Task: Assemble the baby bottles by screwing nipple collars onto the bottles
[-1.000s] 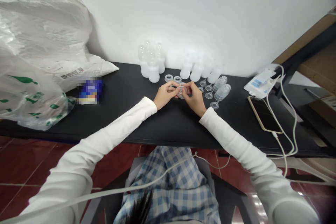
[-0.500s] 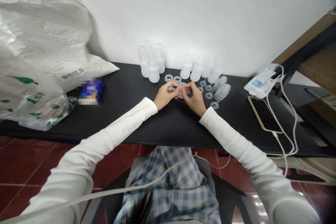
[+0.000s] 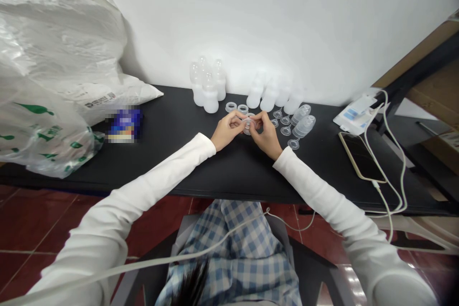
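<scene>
My left hand (image 3: 227, 131) and my right hand (image 3: 265, 135) meet over the table, fingertips pinching a small clear bottle collar ring (image 3: 247, 124) from both sides. The fingers cover much of it, so whether a nipple sits inside is unclear. Just beyond my left fingers lie two loose collar rings (image 3: 231, 106). To the right of my right hand are several clear silicone nipples (image 3: 286, 131) and a stack of clear bottle caps (image 3: 304, 125). Behind stand several white bottle bodies (image 3: 267, 98) without tops, and at left a group of capped baby bottles (image 3: 210, 98).
Large plastic bags (image 3: 53, 119) fill the left end of the black table (image 3: 172, 153), with a blue packet (image 3: 125, 125) beside them. On the right lie a phone (image 3: 361, 155), white cables and a white package (image 3: 355, 114). A white wall stands behind; a cable crosses my lap.
Both hands stay in nearly the same place on the ring. The fingers and the ring have shifted only slightly.
</scene>
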Demonstrator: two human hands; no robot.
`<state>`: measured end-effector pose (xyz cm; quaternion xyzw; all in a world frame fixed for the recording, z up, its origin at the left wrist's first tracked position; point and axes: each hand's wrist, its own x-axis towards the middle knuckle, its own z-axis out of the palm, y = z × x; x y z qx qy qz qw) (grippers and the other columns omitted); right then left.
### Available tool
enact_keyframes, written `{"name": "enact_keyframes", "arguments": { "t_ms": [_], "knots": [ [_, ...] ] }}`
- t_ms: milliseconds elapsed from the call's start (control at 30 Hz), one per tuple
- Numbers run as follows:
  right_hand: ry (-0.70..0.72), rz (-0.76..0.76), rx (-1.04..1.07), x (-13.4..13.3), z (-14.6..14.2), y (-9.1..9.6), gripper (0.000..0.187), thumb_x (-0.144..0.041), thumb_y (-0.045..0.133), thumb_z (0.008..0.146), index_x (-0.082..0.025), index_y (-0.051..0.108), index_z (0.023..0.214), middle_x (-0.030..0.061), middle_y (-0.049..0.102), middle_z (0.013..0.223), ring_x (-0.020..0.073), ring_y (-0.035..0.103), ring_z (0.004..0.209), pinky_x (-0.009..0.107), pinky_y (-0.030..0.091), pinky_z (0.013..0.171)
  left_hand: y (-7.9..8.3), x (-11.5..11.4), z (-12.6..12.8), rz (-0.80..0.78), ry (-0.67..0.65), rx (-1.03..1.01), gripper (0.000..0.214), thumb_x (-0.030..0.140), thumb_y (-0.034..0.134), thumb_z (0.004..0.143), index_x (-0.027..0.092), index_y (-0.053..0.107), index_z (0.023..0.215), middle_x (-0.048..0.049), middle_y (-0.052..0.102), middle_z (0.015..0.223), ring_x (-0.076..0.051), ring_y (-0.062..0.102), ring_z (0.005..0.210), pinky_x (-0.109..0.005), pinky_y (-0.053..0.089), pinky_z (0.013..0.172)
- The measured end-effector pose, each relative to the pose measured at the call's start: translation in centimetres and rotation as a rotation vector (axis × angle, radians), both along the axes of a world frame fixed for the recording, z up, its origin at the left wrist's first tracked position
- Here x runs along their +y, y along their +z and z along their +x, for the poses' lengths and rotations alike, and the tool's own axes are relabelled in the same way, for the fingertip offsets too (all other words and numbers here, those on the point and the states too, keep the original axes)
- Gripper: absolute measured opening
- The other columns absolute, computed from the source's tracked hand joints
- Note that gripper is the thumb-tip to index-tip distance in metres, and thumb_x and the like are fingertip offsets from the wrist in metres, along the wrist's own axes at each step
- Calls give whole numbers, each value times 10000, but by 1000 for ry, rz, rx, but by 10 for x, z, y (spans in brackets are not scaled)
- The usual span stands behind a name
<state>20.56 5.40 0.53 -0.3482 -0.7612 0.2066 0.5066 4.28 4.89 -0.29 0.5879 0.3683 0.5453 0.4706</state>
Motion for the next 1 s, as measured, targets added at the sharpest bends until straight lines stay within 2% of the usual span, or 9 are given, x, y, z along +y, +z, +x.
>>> {"name": "enact_keyframes", "arguments": {
  "t_ms": [367, 600, 700, 800, 1000],
  "knots": [
    [42, -40, 16, -1, -1, -1, 187, -375, 603, 900, -245, 471, 878, -50, 485, 732, 112, 434, 624, 287, 423, 610, 0, -1, 0, 55, 59, 75, 279, 378, 773, 756, 182, 596, 847, 28, 657, 696, -86, 561, 578, -228, 494, 620],
    [2, -7, 9, -4, -2, 0, 183, -365, 614, 893, -244, 479, 870, -48, 484, 722, 113, 432, 622, 284, 425, 610, 0, -2, -1, 107, 72, 122, 235, 347, 734, 797, 177, 636, 927, 26, 652, 724, -87, 579, 629, -219, 486, 648],
    [-18, 8, 20, -2, 0, 0, 179, -379, 612, 905, -238, 500, 906, -35, 531, 751, 116, 472, 634, 292, 451, 635, 1, -1, -2, 83, 35, 99, 282, 383, 737, 812, 182, 648, 988, 26, 639, 724, -98, 607, 668, -222, 497, 672],
    [-43, 20, 46, 2, 3, -1, 184, -391, 600, 918, -231, 520, 964, -12, 582, 796, 126, 525, 665, 302, 477, 657, 0, 1, 0, 42, -17, 6, 389, 435, 775, 780, 185, 623, 1036, -1, 683, 827, -121, 662, 778, -244, 532, 749],
    [-24, 5, 35, 5, 5, -2, 217, -410, 597, 919, -233, 538, 1030, 18, 633, 887, 142, 586, 741, 324, 522, 713, -5, 5, 2, 3, 7, -84, 473, 461, 848, 701, 196, 548, 953, 14, 680, 799, -120, 675, 763, -249, 544, 746]
  ]
}}
